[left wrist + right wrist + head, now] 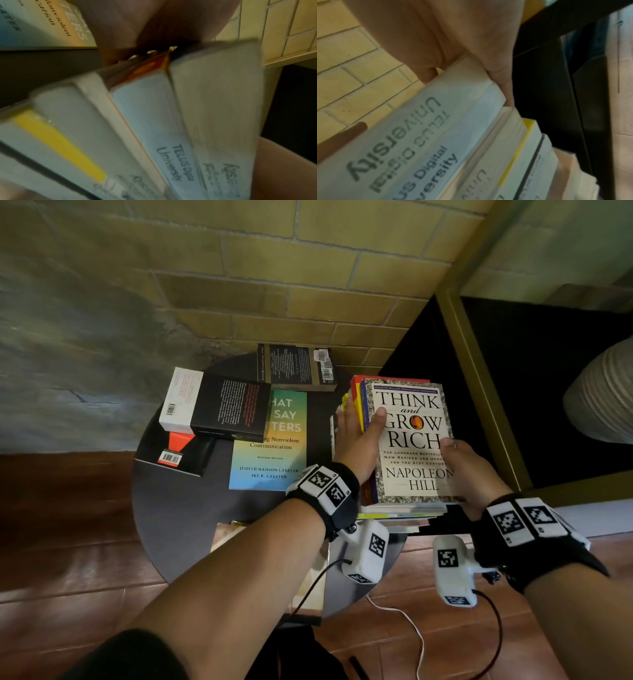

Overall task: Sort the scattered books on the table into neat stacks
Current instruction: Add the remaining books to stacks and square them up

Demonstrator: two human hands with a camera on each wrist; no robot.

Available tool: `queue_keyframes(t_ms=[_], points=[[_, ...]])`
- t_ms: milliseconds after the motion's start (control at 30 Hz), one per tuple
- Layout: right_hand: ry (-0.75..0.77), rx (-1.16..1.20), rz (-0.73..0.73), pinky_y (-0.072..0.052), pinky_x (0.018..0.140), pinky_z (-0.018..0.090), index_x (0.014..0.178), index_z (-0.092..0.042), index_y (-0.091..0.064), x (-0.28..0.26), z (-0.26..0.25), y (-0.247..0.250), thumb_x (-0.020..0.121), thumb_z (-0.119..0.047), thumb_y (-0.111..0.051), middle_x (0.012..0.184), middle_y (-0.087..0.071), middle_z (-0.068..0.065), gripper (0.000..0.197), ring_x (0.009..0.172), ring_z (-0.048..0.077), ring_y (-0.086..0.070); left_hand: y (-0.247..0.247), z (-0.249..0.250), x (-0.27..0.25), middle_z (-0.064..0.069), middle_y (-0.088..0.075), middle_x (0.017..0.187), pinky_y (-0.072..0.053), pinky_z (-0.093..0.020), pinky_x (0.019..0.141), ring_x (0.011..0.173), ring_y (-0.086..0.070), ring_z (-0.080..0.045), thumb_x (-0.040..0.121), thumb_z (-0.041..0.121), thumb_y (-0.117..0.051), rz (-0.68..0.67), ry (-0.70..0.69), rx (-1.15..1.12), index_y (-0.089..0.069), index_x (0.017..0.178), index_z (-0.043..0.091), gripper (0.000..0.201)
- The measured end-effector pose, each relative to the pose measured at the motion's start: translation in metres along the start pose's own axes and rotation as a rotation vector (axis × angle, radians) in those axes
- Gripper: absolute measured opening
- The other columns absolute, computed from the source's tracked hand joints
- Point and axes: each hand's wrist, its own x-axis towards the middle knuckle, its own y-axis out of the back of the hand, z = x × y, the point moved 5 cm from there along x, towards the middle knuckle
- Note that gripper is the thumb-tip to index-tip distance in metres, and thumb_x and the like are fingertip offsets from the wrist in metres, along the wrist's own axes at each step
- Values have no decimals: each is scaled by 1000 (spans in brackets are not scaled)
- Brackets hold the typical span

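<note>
1. A stack of books (404, 508) stands at the right edge of the round dark table (178, 508), with "Think and Grow Rich" (411, 440) on top.
2. The left hand (356, 440) clasps the stack's left side, thumb curled onto the top cover and fingers down along the spines.
3. The right hand (469, 470) grips the top book's right edge, thumb on the cover.
4. In the left wrist view the stacked page edges (154, 121) fan out, blurred.
5. Left of the stack lies "What We Say Matters" (270, 446); a black paperback (229, 409) overlaps its corner, atop a white book (180, 402).
6. Another dark book (298, 368) lies at the far edge, and a black-and-red book (178, 453) at the left.
</note>
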Motion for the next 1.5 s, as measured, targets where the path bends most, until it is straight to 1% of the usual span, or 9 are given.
queue_keyframes(t_ms=[233,367,500,667,800,1000,1200,1367,1500], points=[[-2,-63,35,-48,91,41,139,-16,-38,3,-3,3,102,-38,-35,126,-57,12,43,108,29,-58,1,5,-3,-1,15,162,5,-43,120,148,16,-14,97,58,-31,-34,49,65,9,154,27,76],[47,-107,0,-45,72,29,141,-20,-36,0,-13,0,104,-31,-29,122,-56,6,40,94,19,-57,0,7,-11,3,15,162,2,-45,122,150,10,-14,97,58,-27,-37,89,-72,7,154,25,74],[89,-137,-11,-45,89,34,143,-24,-36,-1,-20,-3,104,-32,-26,130,-55,7,41,106,23,-56,-6,7,-21,7,7,162,-6,-43,122,149,1,-13,92,62,-37,-26,89,-152,5,154,26,84],[104,-156,-2,-37,87,29,145,-22,-34,-1,-23,-3,105,-32,-25,126,-53,5,42,104,20,-50,-6,8,-20,-1,-15,161,-26,-51,117,146,-23,-22,86,51,-55,23,41,-145,-1,153,26,90],[69,-115,14,-41,93,34,143,-20,-36,0,-17,-4,104,-33,-28,130,-54,8,42,115,27,-53,-7,4,-16,1,-5,163,-23,-49,119,149,-15,-21,77,56,-49,19,45,-135,2,154,25,98],[58,-59,17,-43,90,35,142,-16,-36,1,-13,-5,104,-33,-30,129,-56,10,42,102,23,-55,-11,-39,9,2,-26,158,-29,-56,114,144,-30,-24,66,67,-59,-1,77,-228,-24,136,53,80],[95,-58,-4,-47,90,35,146,-22,-33,-2,-16,-1,102,-39,-36,131,-57,5,47,102,21,-60,0,10,-25,-1,-25,157,-25,-39,117,139,-32,-15,92,46,-52,-46,99,-133,-1,154,25,83],[327,-83,193,-39,101,33,150,-24,-26,-27,-55,3,97,-35,-50,149,-40,-2,59,133,20,-43,41,11,-29,0,-34,153,-27,-30,109,139,-34,-18,98,44,-46,20,111,-27,-15,153,21,68],[609,-117,248,-40,97,25,128,-21,-54,-60,-107,-27,93,-29,-56,124,-58,-6,36,115,8,-52,104,7,-32,-2,-50,137,-36,-31,106,129,-48,-20,98,26,-51,126,135,-24,-43,141,16,44]])
